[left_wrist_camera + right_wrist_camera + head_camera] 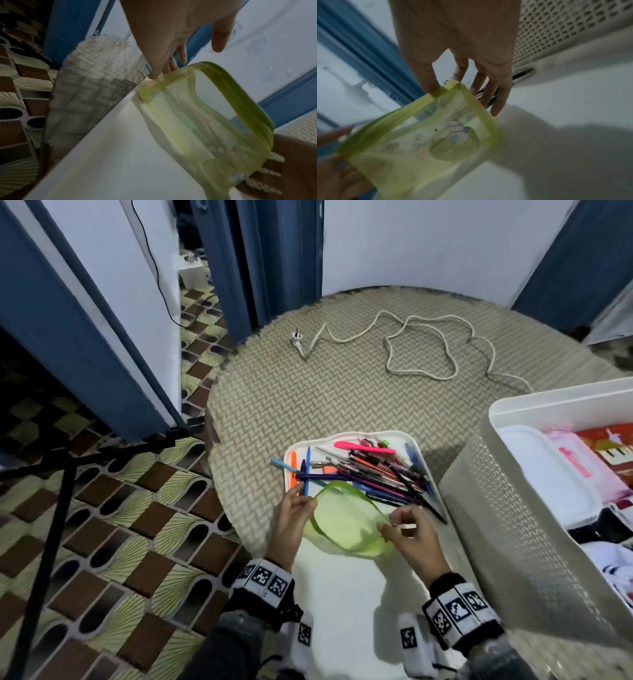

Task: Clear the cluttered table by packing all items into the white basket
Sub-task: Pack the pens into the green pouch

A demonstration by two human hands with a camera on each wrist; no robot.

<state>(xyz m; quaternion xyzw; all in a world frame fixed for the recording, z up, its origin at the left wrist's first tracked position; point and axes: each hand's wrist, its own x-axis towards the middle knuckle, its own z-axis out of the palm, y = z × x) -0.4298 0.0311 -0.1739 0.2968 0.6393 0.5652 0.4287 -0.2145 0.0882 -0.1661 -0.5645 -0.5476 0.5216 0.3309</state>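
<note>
Item: green translucent pouch, held between both hands above the near end of a white tray, its mouth spread wide and facing up. Left hand at the pouch's 9 o'clock; right hand at its 3 o'clock.

Appearance: thin see-through plastic, darker green band round the rim, printed cartoon figure and lettering on one side, text too blurred to read. Nothing can be made out inside it.

Grip: left hand pinches the rim band at one corner with its fingertips, the other fingers fairly straight. Right hand pinches the opposite corner between thumb and forefinger, remaining fingers extended and loose beyond the rim.

Adjacent: pile of pens, mixed colours, heaped at the tray's far end, at 12 o'clock from the pouch. White basket, perforated wall, at 3 o'clock beside the right hand, already holding folded cloth and packets. White power cord with plug, loose on the woven table at 12 o'clock, well apart from the hands.
</note>
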